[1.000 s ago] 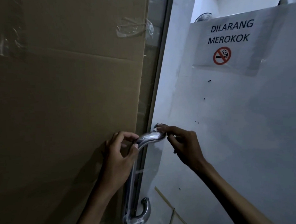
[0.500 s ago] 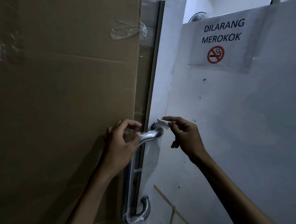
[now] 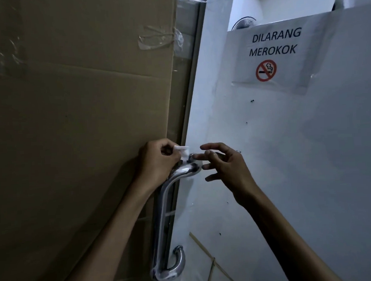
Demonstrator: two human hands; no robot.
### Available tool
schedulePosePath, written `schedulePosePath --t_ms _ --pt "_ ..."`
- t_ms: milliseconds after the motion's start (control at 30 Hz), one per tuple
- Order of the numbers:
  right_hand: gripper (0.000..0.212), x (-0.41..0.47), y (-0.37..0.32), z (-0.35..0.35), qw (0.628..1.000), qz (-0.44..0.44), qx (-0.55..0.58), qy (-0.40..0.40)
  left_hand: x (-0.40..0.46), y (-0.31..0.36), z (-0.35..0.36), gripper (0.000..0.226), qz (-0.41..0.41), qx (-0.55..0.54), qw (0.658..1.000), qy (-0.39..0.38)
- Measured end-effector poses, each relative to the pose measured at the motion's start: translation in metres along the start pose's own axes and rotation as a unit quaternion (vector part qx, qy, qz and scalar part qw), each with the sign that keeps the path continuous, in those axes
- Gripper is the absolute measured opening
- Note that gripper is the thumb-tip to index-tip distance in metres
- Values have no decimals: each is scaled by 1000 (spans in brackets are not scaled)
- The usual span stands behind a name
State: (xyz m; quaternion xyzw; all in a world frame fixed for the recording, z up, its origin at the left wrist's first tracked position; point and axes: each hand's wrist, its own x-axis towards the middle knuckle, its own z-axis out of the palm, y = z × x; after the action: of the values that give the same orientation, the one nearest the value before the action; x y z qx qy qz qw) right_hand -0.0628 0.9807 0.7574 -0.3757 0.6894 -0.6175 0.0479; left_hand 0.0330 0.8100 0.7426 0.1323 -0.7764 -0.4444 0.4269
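Note:
A chrome pull handle runs down the edge of a glass door. A strip of white tape or plastic wrap hangs at the handle's upper bend. My left hand pinches that white strip between thumb and fingers just above the bend. To the right, my right hand hovers with fingers spread and loosely bent, its fingertips close to the handle's top mount, and it holds nothing.
A large sheet of brown cardboard taped with clear tape covers the door on the left. A white panel on the right carries a "DILARANG MEROKOK" no-smoking sign. A fan shows above the panel.
The white strip has passed from my right hand to my left hand. My left hand left the handle bend and rose to pinch it; my right hand let go and opened.

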Motion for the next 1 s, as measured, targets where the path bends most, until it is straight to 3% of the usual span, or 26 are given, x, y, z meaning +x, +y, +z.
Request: schedulePosePath --t_ms 100,200,400,533,833,1000 --pt "19 -2 3 -9 999 16 -7 30 15 4 3 2 -8 139 990 23" --pt "22 -5 6 -13 999 35 -1 36 25 11 13 13 -18 252 968 2" --pt "28 -13 6 -18 999 37 1 18 39 16 28 14 -42 298 953 -39" --pt "30 -15 8 -24 999 44 -6 26 43 14 34 21 -56 285 954 -69" --pt "30 -13 19 -18 997 80 -7 21 37 18 12 11 -68 157 967 -189" --pt "26 4 32 -1 993 31 -84 77 24 24 3 22 -70 106 961 -247"
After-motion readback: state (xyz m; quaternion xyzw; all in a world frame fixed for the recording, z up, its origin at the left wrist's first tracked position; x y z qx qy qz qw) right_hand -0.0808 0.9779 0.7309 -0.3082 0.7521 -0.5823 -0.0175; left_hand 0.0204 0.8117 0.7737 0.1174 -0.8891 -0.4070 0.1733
